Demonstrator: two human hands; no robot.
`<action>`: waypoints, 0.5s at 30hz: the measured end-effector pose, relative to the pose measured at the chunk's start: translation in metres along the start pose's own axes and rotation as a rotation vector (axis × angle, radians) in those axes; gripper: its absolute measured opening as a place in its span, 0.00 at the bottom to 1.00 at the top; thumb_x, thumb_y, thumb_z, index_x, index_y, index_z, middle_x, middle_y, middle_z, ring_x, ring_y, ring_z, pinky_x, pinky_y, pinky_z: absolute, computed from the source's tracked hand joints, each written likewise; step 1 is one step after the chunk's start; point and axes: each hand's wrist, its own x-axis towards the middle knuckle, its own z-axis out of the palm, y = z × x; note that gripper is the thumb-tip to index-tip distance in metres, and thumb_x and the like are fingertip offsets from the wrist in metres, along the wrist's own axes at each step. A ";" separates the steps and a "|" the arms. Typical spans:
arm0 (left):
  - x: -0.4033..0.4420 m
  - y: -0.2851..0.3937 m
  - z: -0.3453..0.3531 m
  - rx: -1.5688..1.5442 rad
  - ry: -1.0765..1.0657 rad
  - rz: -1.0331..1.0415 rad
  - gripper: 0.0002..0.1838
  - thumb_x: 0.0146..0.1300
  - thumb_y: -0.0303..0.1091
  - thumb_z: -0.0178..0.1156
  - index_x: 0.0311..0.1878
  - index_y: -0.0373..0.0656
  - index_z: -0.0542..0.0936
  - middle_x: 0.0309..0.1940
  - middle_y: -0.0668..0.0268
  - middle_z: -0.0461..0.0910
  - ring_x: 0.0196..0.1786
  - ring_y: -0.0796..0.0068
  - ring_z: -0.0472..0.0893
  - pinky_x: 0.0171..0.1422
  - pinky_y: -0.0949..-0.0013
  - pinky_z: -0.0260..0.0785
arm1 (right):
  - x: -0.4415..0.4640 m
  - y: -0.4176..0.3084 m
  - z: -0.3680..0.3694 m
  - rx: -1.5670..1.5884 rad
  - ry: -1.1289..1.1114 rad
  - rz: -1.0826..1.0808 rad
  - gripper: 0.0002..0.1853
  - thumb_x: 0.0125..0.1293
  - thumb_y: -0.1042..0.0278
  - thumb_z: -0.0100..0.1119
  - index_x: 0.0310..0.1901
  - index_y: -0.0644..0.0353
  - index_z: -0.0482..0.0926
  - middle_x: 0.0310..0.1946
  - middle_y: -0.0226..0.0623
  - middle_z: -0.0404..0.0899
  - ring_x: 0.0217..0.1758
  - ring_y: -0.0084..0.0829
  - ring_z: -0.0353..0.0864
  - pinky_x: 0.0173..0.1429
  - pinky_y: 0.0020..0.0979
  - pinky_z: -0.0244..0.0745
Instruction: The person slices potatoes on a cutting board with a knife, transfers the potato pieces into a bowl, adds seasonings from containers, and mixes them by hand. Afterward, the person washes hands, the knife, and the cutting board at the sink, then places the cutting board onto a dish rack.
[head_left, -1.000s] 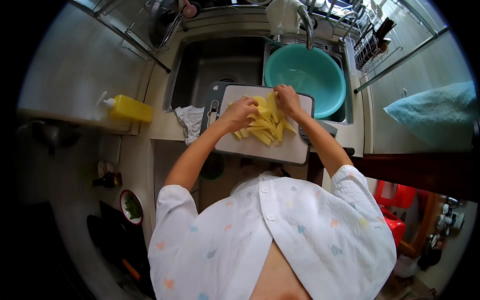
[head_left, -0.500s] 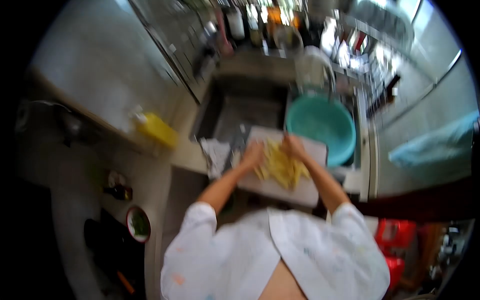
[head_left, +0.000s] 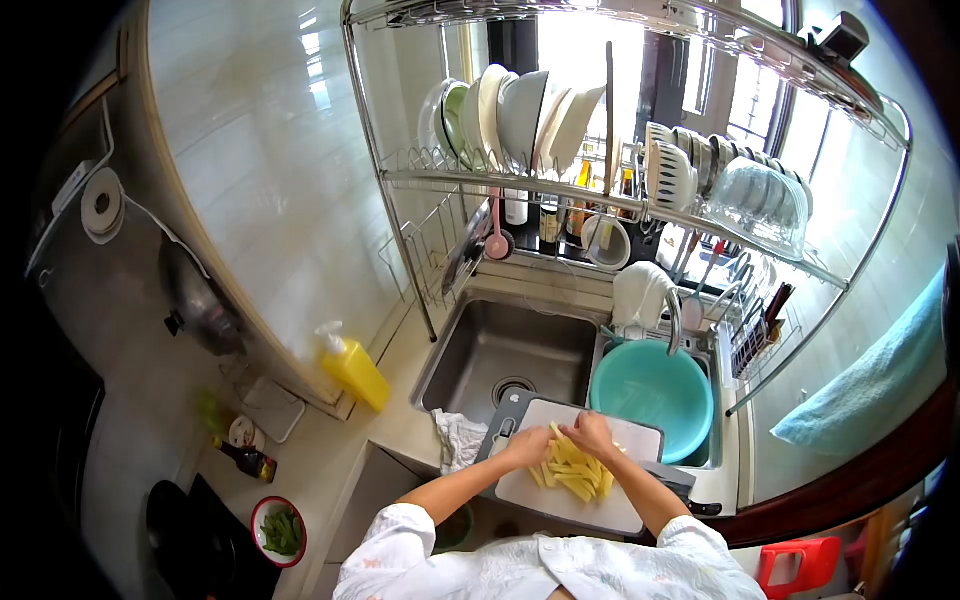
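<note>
Flanking potato strips [head_left: 575, 474], btm centre of frame: L hand [head_left: 529, 448] & R hand [head_left: 590, 434], both curled, can't tell if gripping; best keep strips mid-cutting board [head_left: 622, 510].

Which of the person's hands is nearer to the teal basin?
Right. The right hand is close to the near-left edge of the teal basin; the left hand is farther left, beside the yellow strips.
</note>
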 end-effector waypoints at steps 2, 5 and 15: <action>-0.006 0.005 -0.021 0.069 0.004 0.018 0.16 0.58 0.34 0.55 0.49 0.44 0.82 0.43 0.52 0.82 0.50 0.53 0.80 0.54 0.54 0.72 | -0.004 0.000 0.005 -0.015 0.018 -0.076 0.33 0.53 0.34 0.65 0.45 0.60 0.77 0.45 0.55 0.75 0.52 0.52 0.74 0.50 0.48 0.73; -0.006 0.047 -0.116 0.125 0.336 0.226 0.09 0.56 0.36 0.61 0.38 0.43 0.84 0.36 0.56 0.81 0.43 0.54 0.80 0.49 0.55 0.73 | -0.020 -0.028 -0.018 -0.141 -0.137 -0.039 0.39 0.48 0.31 0.67 0.54 0.52 0.74 0.52 0.52 0.70 0.59 0.53 0.68 0.51 0.54 0.72; 0.107 0.221 -0.431 0.729 1.121 0.267 0.22 0.56 0.41 0.66 0.47 0.35 0.77 0.52 0.47 0.76 0.49 0.52 0.81 0.51 0.56 0.75 | -0.033 -0.016 -0.016 -0.251 -0.203 -0.111 0.43 0.42 0.39 0.75 0.61 0.42 0.69 0.54 0.49 0.66 0.59 0.52 0.66 0.52 0.57 0.71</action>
